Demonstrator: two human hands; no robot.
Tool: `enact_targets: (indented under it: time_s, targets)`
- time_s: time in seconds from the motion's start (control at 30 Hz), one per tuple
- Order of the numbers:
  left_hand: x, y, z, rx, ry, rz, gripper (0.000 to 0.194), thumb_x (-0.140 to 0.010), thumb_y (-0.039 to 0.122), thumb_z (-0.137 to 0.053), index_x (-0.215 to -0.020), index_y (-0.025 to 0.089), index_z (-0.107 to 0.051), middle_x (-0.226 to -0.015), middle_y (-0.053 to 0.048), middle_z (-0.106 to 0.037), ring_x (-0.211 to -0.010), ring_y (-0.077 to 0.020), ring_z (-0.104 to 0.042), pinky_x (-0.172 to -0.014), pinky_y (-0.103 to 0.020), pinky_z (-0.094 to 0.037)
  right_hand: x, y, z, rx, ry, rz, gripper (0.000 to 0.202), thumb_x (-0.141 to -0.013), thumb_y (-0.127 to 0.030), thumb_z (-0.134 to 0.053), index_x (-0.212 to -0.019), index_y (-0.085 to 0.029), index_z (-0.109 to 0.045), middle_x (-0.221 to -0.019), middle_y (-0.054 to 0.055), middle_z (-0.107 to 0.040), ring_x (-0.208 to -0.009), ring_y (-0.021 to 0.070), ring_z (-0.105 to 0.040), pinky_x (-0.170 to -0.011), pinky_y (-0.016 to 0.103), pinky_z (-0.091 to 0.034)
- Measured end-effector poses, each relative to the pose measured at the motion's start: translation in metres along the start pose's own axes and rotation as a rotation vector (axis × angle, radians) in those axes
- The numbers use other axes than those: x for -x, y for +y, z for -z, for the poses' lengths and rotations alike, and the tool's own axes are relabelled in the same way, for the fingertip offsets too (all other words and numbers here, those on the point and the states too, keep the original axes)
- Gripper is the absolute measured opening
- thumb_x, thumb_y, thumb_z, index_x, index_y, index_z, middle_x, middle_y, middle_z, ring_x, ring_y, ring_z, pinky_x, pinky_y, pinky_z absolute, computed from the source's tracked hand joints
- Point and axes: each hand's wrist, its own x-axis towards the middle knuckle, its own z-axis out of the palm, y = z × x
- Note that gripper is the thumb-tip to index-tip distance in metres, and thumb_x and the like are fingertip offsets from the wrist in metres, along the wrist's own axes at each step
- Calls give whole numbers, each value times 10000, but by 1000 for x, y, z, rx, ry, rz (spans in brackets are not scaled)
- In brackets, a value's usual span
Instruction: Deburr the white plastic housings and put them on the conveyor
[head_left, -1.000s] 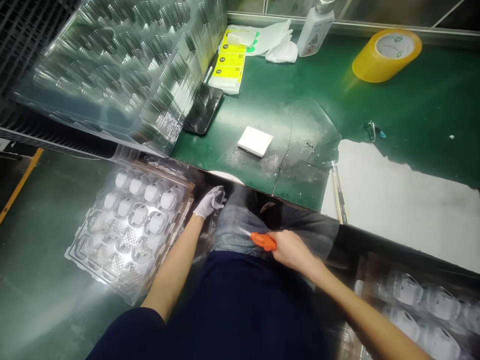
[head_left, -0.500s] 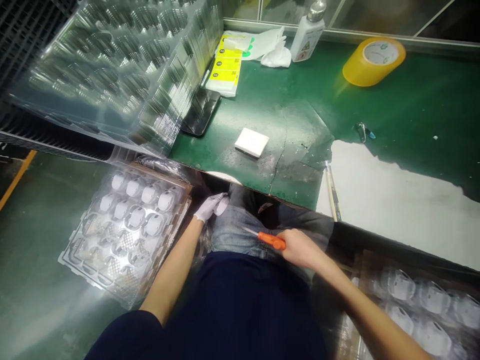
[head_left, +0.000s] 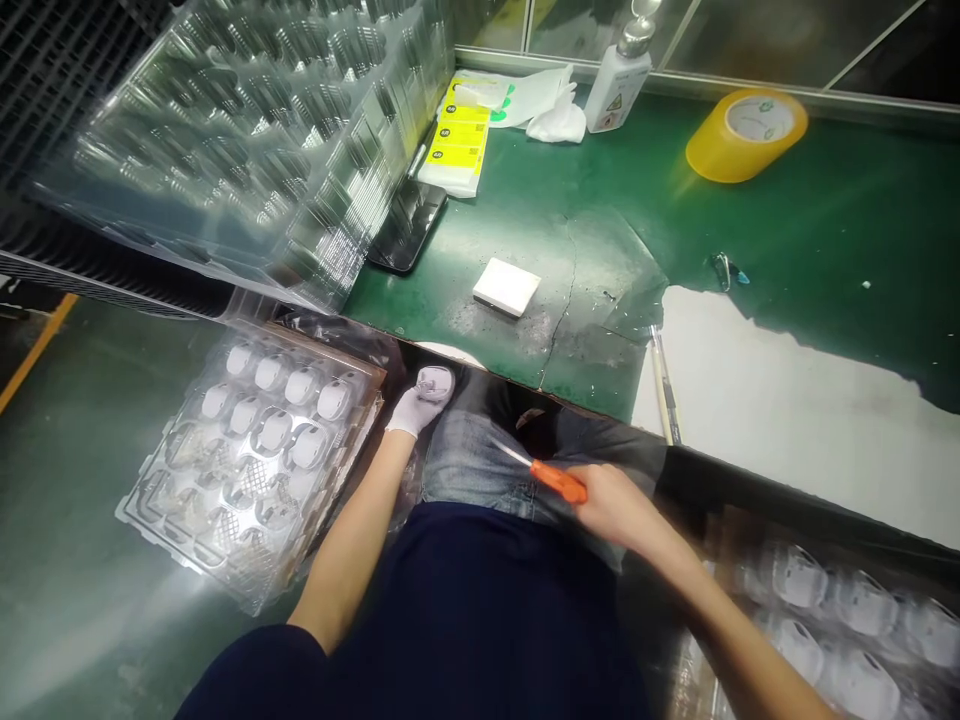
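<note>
My left hand point(head_left: 415, 412), in a white glove, is closed on a small rounded white plastic part point(head_left: 435, 383) beside my left thigh. The part's hollow inner side faces up. Bare and closed, my right hand point(head_left: 609, 503) grips an orange-handled tool point(head_left: 556, 482) over my lap. Its thin, pale metal tip points up and left toward the part, with a gap between them; the exact kind of tool cannot be made out. Left of my left arm lies a clear plastic tray point(head_left: 202, 480), with similar white parts in its far pockets.
Another tray with white parts point(head_left: 799, 575) sits at lower right. On the green bench point(head_left: 600, 260) are a small white block point(head_left: 506, 287), a phone point(head_left: 409, 228), yellow labels point(head_left: 459, 135), a pump bottle point(head_left: 619, 85), yellow tape point(head_left: 731, 140) and pens point(head_left: 664, 390). Stacked clear trays point(head_left: 247, 150) overhang its left end.
My left hand has turned over and risen slightly, so the part's inner side now shows. My right hand has shifted a little to the right with the orange-handled tool.
</note>
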Motion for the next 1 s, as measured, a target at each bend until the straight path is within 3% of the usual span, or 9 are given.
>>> enact_targets:
  time_s: [0.1,0.23,0.37,0.5,0.73,1.0]
  targets:
    - [4,1,-4,-230,115,-151,310,-1019,371,-718,-1241,157,-688,-1241,-98,-724,-1084,-241,-720,-950,-462,-630,1,0,-2,-10,7,-11,241,-836,-25,-587,-786,-202,-742,-765,48,-754,-676,186,-625,-622,304,-232]
    - [16,4,-4,-625,216,-388,272,-971,351,-764,-1167,173,-701,-1299,-103,-691,-1226,-282,-652,-1079,-515,-543,4,0,-1,-43,9,6,251,-833,-15,-568,-751,-200,-717,-725,32,-723,-664,179,-605,-624,306,-229]
    - [25,6,-4,-991,171,-562,190,-955,326,-759,-1033,158,-719,-1272,-114,-694,-1350,-326,-573,-1211,-594,-402,7,-2,4,-78,-12,25,256,-828,-13,-564,-697,-201,-679,-672,14,-678,-637,170,-565,-623,310,-221]
    - [30,1,-4,-1242,94,-694,147,-954,304,-746,-1022,175,-731,-1280,-119,-695,-1364,-334,-556,-1254,-609,-332,8,-2,5,-112,-3,-4,250,-825,-17,-568,-690,-201,-670,-657,10,-659,-631,168,-552,-621,304,-220]
    - [33,-4,2,-1423,42,-818,145,-969,266,-722,-1090,190,-743,-1258,-127,-704,-1318,-332,-578,-1240,-614,-338,4,-1,3,-114,-16,-17,244,-835,-23,-558,-737,-192,-703,-671,14,-660,-621,163,-537,-616,296,-225]
    - [36,-1,1,-1352,61,-765,158,-974,327,-730,-1045,185,-725,-1238,-120,-694,-1296,-319,-586,-1212,-586,-383,2,-2,2,-104,30,-32,266,-831,-10,-564,-758,-198,-736,-719,37,-712,-652,177,-581,-614,291,-240]
